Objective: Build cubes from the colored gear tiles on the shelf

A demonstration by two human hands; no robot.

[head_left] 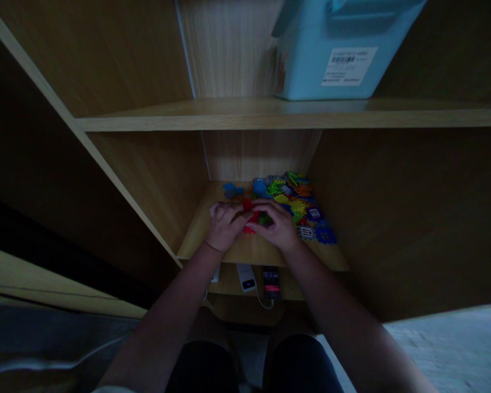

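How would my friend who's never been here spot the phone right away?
Find the big wooden cabinet, then the low shelf below the colourful toy pieces. The phone lies there, right of a white power bank; its dark screen shows a reddish bar.

Dim light overall — the right side panel sinks into deep shadow. The floor is paler but blurred — outer edges look stretched.
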